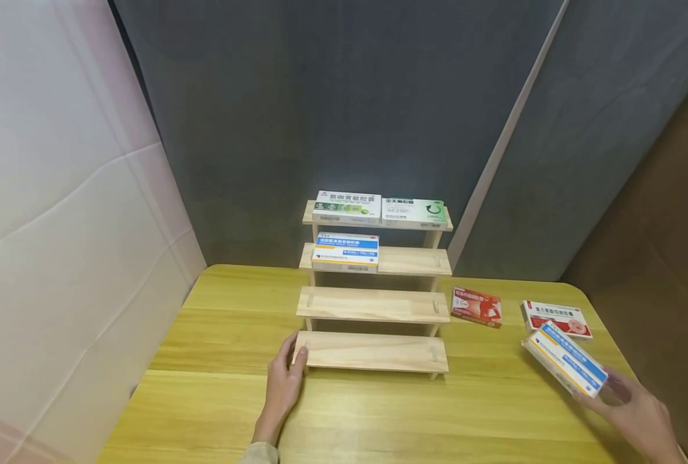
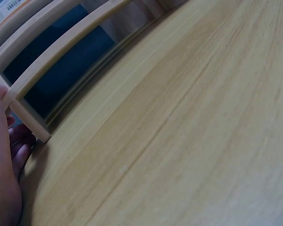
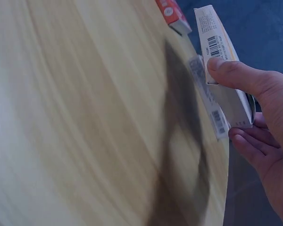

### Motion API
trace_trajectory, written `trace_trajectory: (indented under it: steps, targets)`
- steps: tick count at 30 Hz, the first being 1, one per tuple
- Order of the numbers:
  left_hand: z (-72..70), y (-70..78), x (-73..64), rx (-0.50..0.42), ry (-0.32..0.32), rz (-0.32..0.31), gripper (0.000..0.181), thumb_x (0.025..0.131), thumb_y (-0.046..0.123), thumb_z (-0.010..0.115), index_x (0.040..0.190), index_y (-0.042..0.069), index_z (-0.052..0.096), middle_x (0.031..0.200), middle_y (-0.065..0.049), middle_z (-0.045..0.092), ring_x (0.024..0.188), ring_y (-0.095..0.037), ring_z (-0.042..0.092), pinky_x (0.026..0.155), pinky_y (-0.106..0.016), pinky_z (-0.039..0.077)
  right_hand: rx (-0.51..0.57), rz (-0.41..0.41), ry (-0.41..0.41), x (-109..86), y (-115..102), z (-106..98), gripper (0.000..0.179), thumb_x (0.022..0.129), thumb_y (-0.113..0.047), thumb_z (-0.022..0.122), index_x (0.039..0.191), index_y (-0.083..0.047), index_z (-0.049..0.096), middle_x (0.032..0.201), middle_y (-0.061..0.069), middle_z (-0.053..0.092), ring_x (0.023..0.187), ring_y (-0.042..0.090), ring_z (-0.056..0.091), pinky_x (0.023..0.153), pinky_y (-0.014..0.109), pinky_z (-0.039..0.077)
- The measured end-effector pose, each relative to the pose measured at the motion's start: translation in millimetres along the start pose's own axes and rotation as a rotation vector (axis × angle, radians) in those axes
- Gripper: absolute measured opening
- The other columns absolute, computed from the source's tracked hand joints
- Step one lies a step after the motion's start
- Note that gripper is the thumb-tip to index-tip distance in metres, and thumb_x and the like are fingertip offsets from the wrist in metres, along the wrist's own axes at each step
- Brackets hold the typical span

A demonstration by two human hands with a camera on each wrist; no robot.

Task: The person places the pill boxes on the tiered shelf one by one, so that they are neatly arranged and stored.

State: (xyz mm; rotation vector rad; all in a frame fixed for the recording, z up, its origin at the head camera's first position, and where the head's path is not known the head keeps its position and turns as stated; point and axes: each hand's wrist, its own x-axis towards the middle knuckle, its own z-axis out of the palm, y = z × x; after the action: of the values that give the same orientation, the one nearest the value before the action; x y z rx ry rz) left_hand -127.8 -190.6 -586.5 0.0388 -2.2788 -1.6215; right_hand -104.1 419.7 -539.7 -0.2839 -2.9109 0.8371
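Note:
My right hand [image 1: 639,409] pinches a blue-and-white medicine box [image 1: 570,361] by its near end, above the right side of the table. In the right wrist view the thumb lies along the side of the box [image 3: 219,44], with the other fingers behind it. At the lowest step of a four-tier wooden display rack [image 1: 373,351], my left hand [image 1: 284,380] grips the left end, thumb on top. The left wrist view shows that hand [image 2: 2,155] at the rack's end leg [image 2: 30,120], its fingers partly hidden behind the wood.
A white-and-green box [image 1: 346,207] and a green box [image 1: 413,212] lie on the top tier. Another blue-and-white box [image 1: 345,252] occupies the second tier's left half. Right of the rack, a red box [image 1: 476,307] and a red-and-white box [image 1: 557,319] lie on the table [image 1: 216,386].

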Motion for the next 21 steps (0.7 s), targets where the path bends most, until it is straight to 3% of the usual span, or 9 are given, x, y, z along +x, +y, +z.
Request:
trace_trajectory:
  steps: [2, 5, 7, 8, 12, 16, 17, 19, 21]
  targets:
    - [-0.4, -0.4, -0.4, 0.006, -0.001, 0.003, 0.044, 0.106, 0.017, 0.054, 0.146, -0.001, 0.05, 0.14, -0.022, 0.061, 0.136, -0.035, 0.053, 0.108, -0.007, 0.032, 0.033, -0.013, 0.017, -0.8, -4.5, 0.1, 0.094, 0.08, -0.045, 0.085, 0.145, 0.01, 0.045, 0.133, 0.037, 0.055, 0.124, 0.056, 0.051, 0.097, 0.075, 0.034]
    - [-1.0, 0.1, -0.9, 0.013, -0.003, 0.003, 0.044, 0.106, 0.018, 0.053, 0.146, 0.0, 0.05, 0.14, -0.022, 0.061, 0.136, -0.036, 0.053, 0.11, -0.009, 0.031, 0.081, -0.037, 0.053, -1.2, -11.4, 0.4, 0.093, 0.077, -0.042, 0.088, 0.145, 0.007, 0.048, 0.131, 0.035, 0.058, 0.117, 0.002, 0.063, 0.1, 0.075, 0.032]
    - [-1.2, 0.3, -1.2, 0.017, -0.004, -0.004, 0.044, 0.106, 0.018, 0.053, 0.146, 0.0, 0.05, 0.14, -0.021, 0.061, 0.136, -0.036, 0.053, 0.112, -0.014, 0.033, 0.107, -0.054, 0.067, -1.0, -16.6, 0.4, 0.093, 0.076, -0.041, 0.089, 0.145, 0.006, 0.049, 0.13, 0.035, 0.059, 0.101, -0.027, 0.044, 0.101, 0.076, 0.032]
    - [-1.2, 0.5, -1.4, 0.019, -0.005, -0.007, 0.044, 0.106, 0.019, 0.053, 0.147, 0.001, 0.05, 0.14, -0.021, 0.061, 0.136, -0.035, 0.053, 0.114, -0.018, 0.034, 0.113, -0.065, 0.076, -0.7, -19.2, 0.6, 0.093, 0.075, -0.041, 0.09, 0.145, 0.005, 0.05, 0.129, 0.035, 0.06, 0.093, -0.034, 0.032, 0.1, 0.075, 0.032]
    - [-0.9, -0.2, -1.1, 0.011, -0.012, -0.011, 0.044, 0.106, 0.019, 0.053, 0.147, 0.001, 0.05, 0.14, -0.02, 0.061, 0.137, -0.034, 0.053, 0.117, -0.036, 0.036, 0.136, -0.101, 0.092, 0.9, -31.3, 1.9, 0.093, 0.074, -0.039, 0.091, 0.146, 0.002, 0.05, 0.128, 0.035, 0.06, 0.089, -0.038, 0.026, 0.101, 0.076, 0.032]
    - [-1.1, 0.0, -0.8, 0.007, -0.015, -0.005, 0.044, 0.106, 0.018, 0.053, 0.147, 0.0, 0.05, 0.141, -0.021, 0.061, 0.137, -0.034, 0.053, 0.117, -0.036, 0.037, 0.161, -0.126, 0.105, 3.2, -44.1, 2.4, 0.09, 0.073, -0.038, 0.092, 0.147, -0.005, 0.052, 0.128, 0.027, 0.065, 0.09, -0.039, 0.033, 0.105, 0.073, 0.032]
    - [-1.2, 0.0, -0.9, 0.008, -0.013, -0.006, 0.044, 0.106, 0.018, 0.053, 0.146, 0.0, 0.05, 0.141, -0.021, 0.061, 0.137, -0.035, 0.053, 0.117, -0.037, 0.037, 0.164, -0.132, 0.11, 3.5, -46.9, 2.3, 0.088, 0.074, -0.038, 0.092, 0.147, -0.007, 0.053, 0.128, 0.019, 0.068, 0.091, -0.038, 0.034, 0.112, 0.066, 0.033]
    - [-1.5, 0.2, -1.2, 0.011, -0.012, -0.005, 0.045, 0.106, 0.018, 0.053, 0.146, -0.001, 0.049, 0.141, -0.022, 0.06, 0.137, -0.036, 0.053, 0.117, -0.038, 0.038, 0.174, -0.162, 0.129, 5.0, -52.4, 2.0, 0.085, 0.073, -0.036, 0.093, 0.144, -0.008, 0.056, 0.125, -0.003, 0.071, 0.093, -0.037, 0.038, 0.119, 0.036, 0.036]
    - [-1.4, -0.3, -1.3, 0.012, -0.009, -0.002, 0.045, 0.106, 0.018, 0.053, 0.146, -0.001, 0.049, 0.141, -0.022, 0.06, 0.136, -0.037, 0.053, 0.117, -0.047, 0.038, 0.194, -0.198, 0.154, 6.0, -58.4, 2.2, 0.083, 0.071, -0.033, 0.094, 0.142, -0.006, 0.058, 0.12, -0.019, 0.068, 0.094, -0.036, 0.041, 0.109, 0.008, 0.033]
